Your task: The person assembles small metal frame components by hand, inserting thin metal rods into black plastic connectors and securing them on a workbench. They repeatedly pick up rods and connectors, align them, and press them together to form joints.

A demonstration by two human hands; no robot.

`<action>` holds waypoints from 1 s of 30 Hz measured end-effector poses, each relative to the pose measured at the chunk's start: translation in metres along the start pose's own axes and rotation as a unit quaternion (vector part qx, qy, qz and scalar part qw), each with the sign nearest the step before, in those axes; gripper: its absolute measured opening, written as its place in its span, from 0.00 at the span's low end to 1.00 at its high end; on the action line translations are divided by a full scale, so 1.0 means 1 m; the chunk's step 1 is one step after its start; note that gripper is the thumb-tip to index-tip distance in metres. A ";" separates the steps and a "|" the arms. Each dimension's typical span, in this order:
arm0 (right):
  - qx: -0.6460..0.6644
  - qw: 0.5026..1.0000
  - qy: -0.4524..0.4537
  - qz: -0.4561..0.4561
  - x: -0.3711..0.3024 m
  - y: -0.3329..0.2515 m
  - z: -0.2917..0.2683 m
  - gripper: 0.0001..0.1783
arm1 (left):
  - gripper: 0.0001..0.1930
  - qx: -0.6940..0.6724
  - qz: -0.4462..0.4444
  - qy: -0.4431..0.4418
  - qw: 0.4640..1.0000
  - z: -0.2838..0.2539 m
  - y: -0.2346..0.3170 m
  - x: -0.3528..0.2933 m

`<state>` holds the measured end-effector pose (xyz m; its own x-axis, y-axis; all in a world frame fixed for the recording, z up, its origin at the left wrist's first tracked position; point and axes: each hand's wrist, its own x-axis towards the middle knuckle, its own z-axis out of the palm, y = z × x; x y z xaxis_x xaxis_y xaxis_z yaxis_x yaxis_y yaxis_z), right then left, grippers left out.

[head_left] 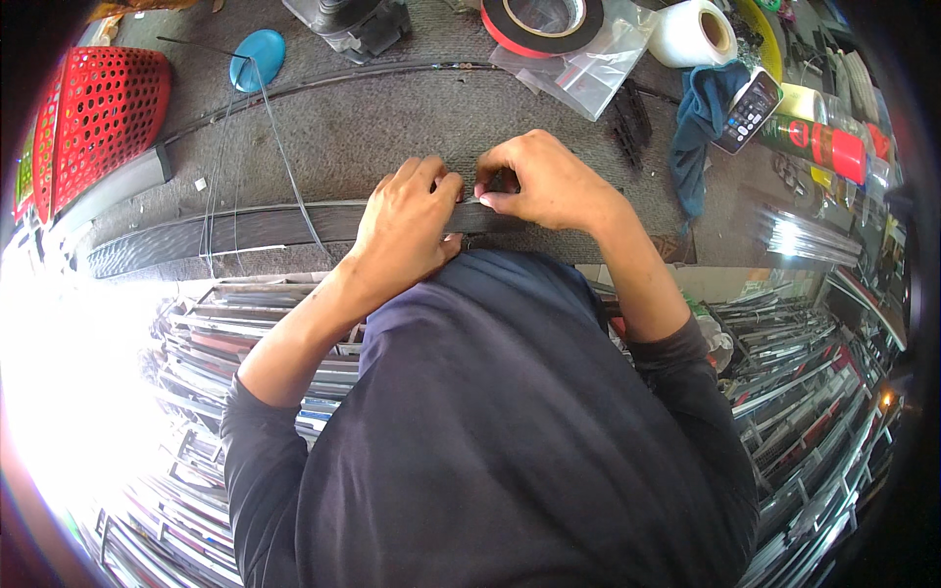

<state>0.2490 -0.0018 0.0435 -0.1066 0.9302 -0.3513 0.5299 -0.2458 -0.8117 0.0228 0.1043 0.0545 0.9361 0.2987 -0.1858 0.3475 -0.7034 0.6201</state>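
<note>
A long, dark bundle of pleated mesh [274,227] lies along the near edge of the worktable, its fine folds running left to right. My left hand [410,211] is closed over it, fingers on the far side and thumb on the near side. Just right of it, my right hand [549,184] makes a pinch at the bundle's far edge, near its right end. Whatever is between those fingertips is too small to make out. Thin grey cords [279,147] run from a blue disc [258,61] across the left part of the mesh.
A red perforated basket [108,108] stands at the left. Along the back sit a black tool [353,24], tape rolls [539,44], a clear plastic bag [593,73] and a white roll [691,34]. A blue cloth [698,127], calculator [750,113] and spray can [814,142] lie right. Metal profiles [794,392] fill racks below.
</note>
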 end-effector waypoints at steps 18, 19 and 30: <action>0.058 0.997 -0.044 0.016 0.002 -0.005 -0.014 0.13 | 0.25 -0.090 -0.016 -0.061 0.994 -0.009 -0.013 0.018; 0.063 0.997 -0.043 0.019 0.002 -0.006 -0.013 0.13 | 0.23 -0.108 -0.016 -0.068 0.992 -0.011 -0.016 0.021; 0.029 0.999 -0.006 0.022 0.003 -0.006 -0.017 0.15 | 0.15 -0.193 -0.060 -0.089 0.975 -0.030 -0.030 0.042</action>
<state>0.2601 0.0070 0.0549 -0.0941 0.9149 -0.3926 0.4854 -0.3021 -0.8204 0.0497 0.1576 0.0513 0.8967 0.2223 -0.3828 0.4406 -0.3645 0.8204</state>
